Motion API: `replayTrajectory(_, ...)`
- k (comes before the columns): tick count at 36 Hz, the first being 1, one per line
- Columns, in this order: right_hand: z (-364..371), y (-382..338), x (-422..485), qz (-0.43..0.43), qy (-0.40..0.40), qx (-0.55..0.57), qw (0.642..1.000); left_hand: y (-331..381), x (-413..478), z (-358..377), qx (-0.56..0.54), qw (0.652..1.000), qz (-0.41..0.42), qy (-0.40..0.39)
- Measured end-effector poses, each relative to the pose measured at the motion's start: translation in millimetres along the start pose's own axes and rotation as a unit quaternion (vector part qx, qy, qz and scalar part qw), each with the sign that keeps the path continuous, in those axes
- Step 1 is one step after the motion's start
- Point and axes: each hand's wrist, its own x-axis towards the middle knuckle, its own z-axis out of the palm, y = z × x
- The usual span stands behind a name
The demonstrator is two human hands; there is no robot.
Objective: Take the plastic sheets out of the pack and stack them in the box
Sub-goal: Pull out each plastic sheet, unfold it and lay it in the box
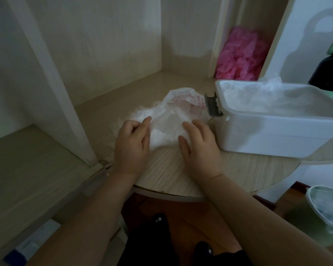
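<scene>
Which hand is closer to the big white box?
Right. The right hand rests on the plastic sheets beside the white box; the left hand is farther, at the sheets' other side.

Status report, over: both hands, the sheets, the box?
Left hand curled at edge of plastic sheets, grip unclear. Right hand open, resting on them; pack behind. Open box at right, plastic already inside; path to it unblocked.
</scene>
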Motion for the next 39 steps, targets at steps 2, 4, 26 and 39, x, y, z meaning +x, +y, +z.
replayTrajectory(2, 1.2, 1.8, 0.1, -0.018, 0.009, -0.002, 1.000, 3.9, 0.6, -1.7, -0.001, 1.000, -0.008, -0.018)
replayTrajectory(4, 1.8, 4.5, 1.5, -0.002, 0.009, 0.010, 1.000, 6.4, 1.0, -4.0, -0.017, 1.000, 0.005, -0.015)
replayTrajectory(26, -0.2, 1.2, -2.4, -0.071, 0.017, -0.060, 0.996, 9.3, 3.0, 0.6, 0.036, 0.975, -0.020, -0.216)
replayTrajectory(39, 0.2, -0.1, 2.2, 0.004, -0.076, 0.034, 0.997, 6.6, 3.8, -7.1, -0.057, 0.986, -0.018, -0.154)
